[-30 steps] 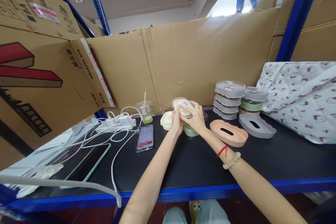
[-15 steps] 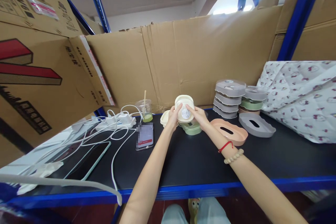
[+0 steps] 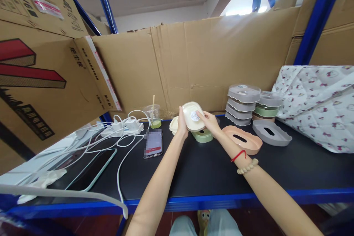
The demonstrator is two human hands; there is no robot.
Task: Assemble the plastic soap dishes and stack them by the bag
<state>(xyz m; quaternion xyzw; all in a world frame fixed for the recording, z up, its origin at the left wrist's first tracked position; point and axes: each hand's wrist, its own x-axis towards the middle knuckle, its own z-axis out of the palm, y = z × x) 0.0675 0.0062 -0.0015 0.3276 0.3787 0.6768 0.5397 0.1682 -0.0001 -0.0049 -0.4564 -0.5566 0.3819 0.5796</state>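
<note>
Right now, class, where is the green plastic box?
In the head view, the green plastic box sits on the black shelf, centre, just below the hands, left of the pink oval lid.

1. I see two bare forearms that come in from the bottom edge of the frame; no sleeves cover them.
2. The left hand [image 3: 181, 124] has no ring, no watch and no band that I can see.
3. Behind the right hand [image 3: 210, 123], the wrist carries a thin red string bracelet [image 3: 238, 155], lying across it in the lower middle of the frame.
4. Just below the string there is a bracelet of round pale beads [image 3: 247, 166], cream in colour.
5. At the bottom centre I see the knees in light grey-blue trousers [image 3: 218, 225].
6. Between the knees shows a small yellow-orange thing [image 3: 203, 215]; it is too small to tell what it is.
</note>
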